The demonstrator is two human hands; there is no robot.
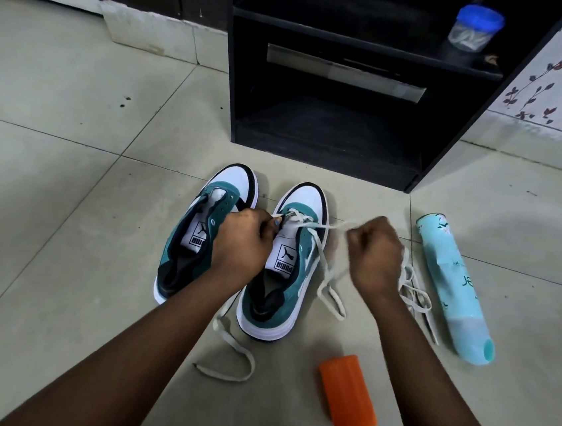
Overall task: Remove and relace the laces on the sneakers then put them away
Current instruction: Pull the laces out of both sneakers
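While both hands pinch lace, right sneaker beside can

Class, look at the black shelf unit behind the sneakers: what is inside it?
On an upper shelf of the black shelf unit stands a clear jar with a blue lid. The bottom compartment looks empty, though its depths are too dark to see.

teal-white sneakers (black trim), orange cylinder

- Two teal-and-white suede sneakers are standing side by side on the tiled floor, before the black shelf unit.
- Pale-blue spray can is lying right of them.
- Orange plastic cylinder is lying nearer the camera.
- Blue-lidded clear jar is sitting on a shelf.
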